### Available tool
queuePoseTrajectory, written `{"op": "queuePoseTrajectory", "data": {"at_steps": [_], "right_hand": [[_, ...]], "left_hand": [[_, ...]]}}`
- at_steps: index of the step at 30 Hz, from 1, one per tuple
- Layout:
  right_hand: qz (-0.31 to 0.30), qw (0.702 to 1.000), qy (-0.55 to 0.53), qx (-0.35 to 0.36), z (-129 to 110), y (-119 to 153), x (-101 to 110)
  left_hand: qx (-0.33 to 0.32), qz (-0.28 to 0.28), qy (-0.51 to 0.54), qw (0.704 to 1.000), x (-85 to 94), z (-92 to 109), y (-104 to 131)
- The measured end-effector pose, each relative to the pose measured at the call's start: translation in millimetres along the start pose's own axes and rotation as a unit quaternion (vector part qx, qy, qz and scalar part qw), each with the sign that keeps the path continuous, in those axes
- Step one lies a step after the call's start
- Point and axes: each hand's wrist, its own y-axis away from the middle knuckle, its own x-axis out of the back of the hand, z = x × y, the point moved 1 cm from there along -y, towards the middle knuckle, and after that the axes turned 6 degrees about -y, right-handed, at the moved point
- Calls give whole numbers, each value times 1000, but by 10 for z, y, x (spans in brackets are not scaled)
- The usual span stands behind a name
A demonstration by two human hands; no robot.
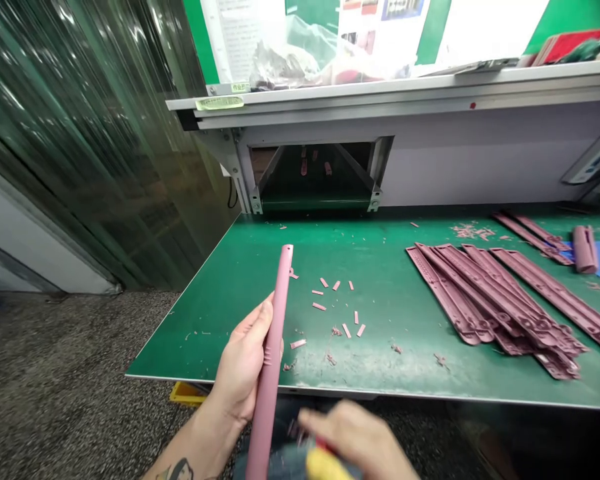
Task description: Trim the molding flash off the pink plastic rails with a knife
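Left hand (245, 357): my grip is clamped around a long pink strip (275, 337).
Pink strip: slanted across the near edge of the worktop (380, 260).
Right hand (363, 432): blurred, my grip closed on a yellow-and-red tool (326, 465).
Scraps (319, 307): scattered beside the strip; a pile of pink strips (500, 297) lies farther right.

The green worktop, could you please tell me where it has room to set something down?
Mostly bare: the left side of the worktop, between its left edge and the left hand; also the gap between the scattered chips and the stacked pink parts. Crowded: among those chips, and farther right.
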Motion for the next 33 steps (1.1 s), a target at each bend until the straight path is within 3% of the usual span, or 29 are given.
{"op": "queuePoseTrajectory", "data": {"at_steps": [5,9,13,22,26,29,33], "right_hand": [[115,990,-68,-48,137,-256,166],[130,990,-43,-41,156,-268,106],[145,988,-31,-47,172,-322,173],[227,972,19,-56,317,-676,593],[284,954,28,-88,432,-799,813],[259,958,-28,-121,473,-800,873],[131,984,-53,-108,420,-704,725]], "left_hand": [[-6,-12,-25,1000,-74,-56,88],[-4,-21,-30,999,-92,-86,127],[3,-36,-32,999,-96,-119,179],[56,-42,-53,996,-210,-134,410],[69,-58,-55,994,-179,-228,476],[66,-94,-12,993,-94,-293,453],[59,-93,-44,993,2,-320,352]]}}
